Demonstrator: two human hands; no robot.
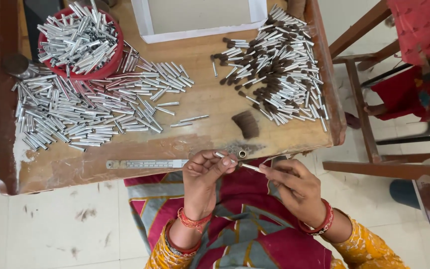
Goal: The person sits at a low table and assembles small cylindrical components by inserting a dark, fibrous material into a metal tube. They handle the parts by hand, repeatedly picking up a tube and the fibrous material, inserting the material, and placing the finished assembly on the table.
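We pinch one silver tube (pixel 223 156) in our left hand (pixel 202 177), another tube (pixel 250 167) in our right hand (pixel 297 185); either loose fingertip grip could drop one below the counter (pixel 125 154).

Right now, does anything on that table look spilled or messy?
Yes. The red bowl is heaped over its rim, and silver tubes lie scattered loose across the wooden table beside it rather than contained.

On the surface (pixel 195 102), tubes (pixel 90 112) are heaped at left before a bowl (pixel 118 60), brushes (pixel 279 69) are piled at right, and a tuft (pixel 246 124) is laid between.
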